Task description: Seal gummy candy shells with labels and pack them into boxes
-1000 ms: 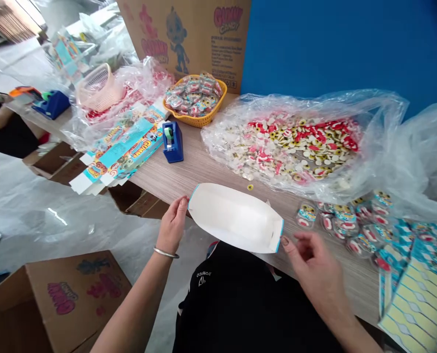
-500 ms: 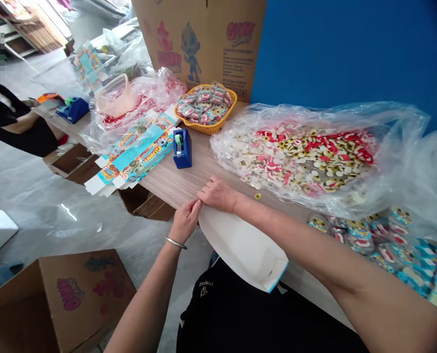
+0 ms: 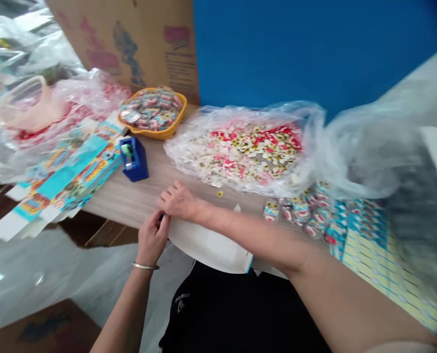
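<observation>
Two hands on one white card box (image 3: 207, 247) here, and it's sitting right at the near edge of the table (image 3: 137, 198), just above my black shorts (image 3: 211, 314). My left hand (image 3: 152, 239), the one with the bangle (image 3: 145, 266), is closed up, pinching the box's end between the fingers. My right hand (image 3: 178, 201) is laid over that same end, fingers spread, right beside the left. Can't tell if it's actually gripping or just pressing down.

Just past my right forearm there's a loose spread of candy packs (image 3: 299, 211), with a stack of printed sheets (image 3: 372, 250) to the right of them. On the left are flat printed box blanks (image 3: 67, 171), partly on a plastic bag, and a blue tape dispenser (image 3: 133, 159) right next to them. Further along is a big clear bag of loose gummies (image 3: 240, 152), plus an orange basket (image 3: 152, 113) full of packs. Behind all that, a printed cardboard carton (image 3: 130, 44) leans against a blue wall (image 3: 277, 49).
</observation>
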Demonstrator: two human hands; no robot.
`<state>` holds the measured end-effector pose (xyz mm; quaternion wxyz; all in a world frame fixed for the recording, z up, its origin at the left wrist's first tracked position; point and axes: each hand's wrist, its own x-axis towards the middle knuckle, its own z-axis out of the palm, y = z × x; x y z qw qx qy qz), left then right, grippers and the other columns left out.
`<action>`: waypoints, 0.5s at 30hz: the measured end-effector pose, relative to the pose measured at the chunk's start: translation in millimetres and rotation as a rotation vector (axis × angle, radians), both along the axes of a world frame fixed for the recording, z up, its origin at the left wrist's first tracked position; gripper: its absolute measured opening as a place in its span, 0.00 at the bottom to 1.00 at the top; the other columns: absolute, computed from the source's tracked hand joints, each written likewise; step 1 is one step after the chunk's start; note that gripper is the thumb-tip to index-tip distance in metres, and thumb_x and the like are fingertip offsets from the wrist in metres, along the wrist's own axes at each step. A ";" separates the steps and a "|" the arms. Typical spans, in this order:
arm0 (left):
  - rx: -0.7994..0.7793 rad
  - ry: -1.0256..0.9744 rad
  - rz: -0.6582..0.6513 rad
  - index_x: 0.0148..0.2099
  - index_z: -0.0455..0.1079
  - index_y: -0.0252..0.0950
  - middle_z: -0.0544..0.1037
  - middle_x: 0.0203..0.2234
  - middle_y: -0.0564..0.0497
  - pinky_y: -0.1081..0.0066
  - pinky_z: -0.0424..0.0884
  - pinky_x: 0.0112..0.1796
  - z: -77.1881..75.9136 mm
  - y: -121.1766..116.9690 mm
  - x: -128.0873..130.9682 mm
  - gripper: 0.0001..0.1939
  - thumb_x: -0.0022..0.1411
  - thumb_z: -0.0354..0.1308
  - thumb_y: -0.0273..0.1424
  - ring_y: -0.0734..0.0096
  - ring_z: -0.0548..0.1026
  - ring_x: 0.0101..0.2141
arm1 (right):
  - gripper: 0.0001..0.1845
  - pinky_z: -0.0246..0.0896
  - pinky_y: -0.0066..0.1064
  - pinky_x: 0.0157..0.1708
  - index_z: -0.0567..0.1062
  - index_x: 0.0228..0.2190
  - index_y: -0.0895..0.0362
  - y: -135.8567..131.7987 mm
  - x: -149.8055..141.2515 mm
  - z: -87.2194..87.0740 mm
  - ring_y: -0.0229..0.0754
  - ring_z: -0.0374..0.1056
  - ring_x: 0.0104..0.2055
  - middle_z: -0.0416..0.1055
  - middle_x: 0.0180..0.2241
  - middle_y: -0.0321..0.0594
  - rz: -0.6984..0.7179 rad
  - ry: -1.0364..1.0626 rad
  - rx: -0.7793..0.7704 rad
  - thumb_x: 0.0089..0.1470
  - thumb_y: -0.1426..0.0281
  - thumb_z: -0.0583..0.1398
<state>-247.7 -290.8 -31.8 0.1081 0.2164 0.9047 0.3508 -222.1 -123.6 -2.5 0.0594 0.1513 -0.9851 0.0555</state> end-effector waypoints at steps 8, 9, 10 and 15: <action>0.535 -0.132 0.201 0.50 0.74 0.36 0.79 0.46 0.45 0.65 0.69 0.49 -14.0 42.3 18.5 0.25 0.65 0.50 0.49 0.62 0.75 0.46 | 0.25 0.61 0.38 0.57 0.69 0.58 0.60 55.0 60.1 1.4 0.48 0.69 0.58 0.72 0.57 0.48 -0.318 -0.305 -0.733 0.59 0.75 0.57; 0.581 -0.151 0.262 0.49 0.74 0.36 0.79 0.45 0.45 0.66 0.70 0.47 -15.4 49.2 20.1 0.26 0.66 0.47 0.50 0.63 0.76 0.44 | 0.26 0.60 0.39 0.59 0.70 0.59 0.59 59.8 61.9 -0.2 0.48 0.67 0.59 0.72 0.58 0.47 -0.276 -0.353 -0.821 0.58 0.75 0.57; 0.613 -0.154 0.324 0.48 0.74 0.35 0.80 0.43 0.44 0.66 0.72 0.44 -17.1 55.6 20.8 0.28 0.67 0.44 0.51 0.64 0.77 0.42 | 0.27 0.59 0.38 0.59 0.69 0.59 0.58 63.1 62.6 -1.1 0.47 0.67 0.60 0.71 0.58 0.45 -0.228 -0.392 -0.889 0.58 0.74 0.57; 0.658 -0.091 0.542 0.38 0.73 0.34 0.78 0.31 0.45 0.67 0.71 0.34 -24.5 76.3 17.5 0.32 0.69 0.35 0.52 0.66 0.76 0.31 | 0.33 0.62 0.39 0.56 0.64 0.63 0.57 62.5 65.7 4.4 0.47 0.70 0.56 0.73 0.57 0.42 -0.088 -0.515 -1.028 0.57 0.71 0.58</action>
